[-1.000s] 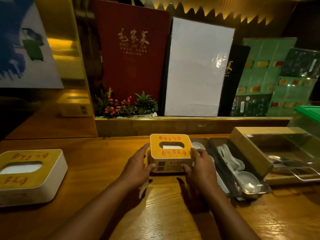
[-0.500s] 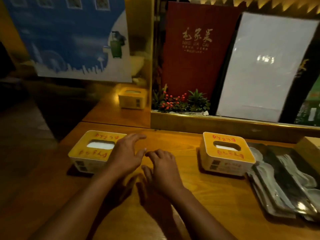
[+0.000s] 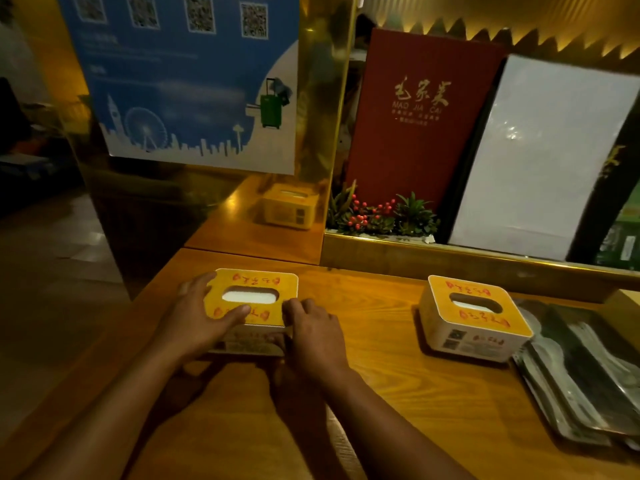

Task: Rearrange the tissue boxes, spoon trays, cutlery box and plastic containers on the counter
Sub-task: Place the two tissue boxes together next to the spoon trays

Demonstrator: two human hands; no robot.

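Head camera view: a person's left hand [image 3: 197,317] and right hand [image 3: 311,336] clasped a yellow-topped tissue box [image 3: 258,282] at the left end of the wooden counter [image 3: 398,393], near its corner. The left grip wrapped the box's left short end, thumb lying across the lid beside the tissue slot. The right grip curled round the near right corner, thumb against the front face. The box sat flat with its long axis running left to right across the counter, so it lay between the two hands and straight ahead of the wrists, neither hand plainly nearer. A second tissue box [image 3: 474,317] stood well apart to the right, just beside the metal spoon trays [image 3: 581,375], though contact could not be told. Any shift toward that group would likely run along the box's long axis, the right hand leading.
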